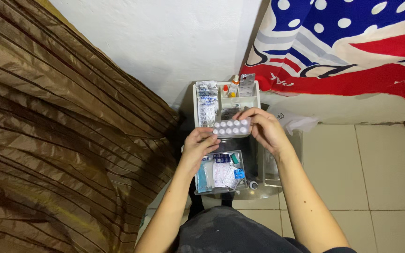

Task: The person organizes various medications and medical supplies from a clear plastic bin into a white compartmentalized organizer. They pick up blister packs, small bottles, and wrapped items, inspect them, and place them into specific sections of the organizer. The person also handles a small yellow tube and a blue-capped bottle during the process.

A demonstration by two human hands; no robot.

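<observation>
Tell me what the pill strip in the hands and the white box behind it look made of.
Pill strip: likely clear plastic blisters over a foil backing, judging by the glossy raised white domes. White box: probably rigid plastic, with smooth matte walls and moulded dividers. Both hands, left hand and right hand, hold the strip.

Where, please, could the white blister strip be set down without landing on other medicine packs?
The bare tiled floor, right of the right hand, is free. The white compartment box and clear plastic tray beneath the left hand are crowded. The brown striped fabric closes the left side.
</observation>
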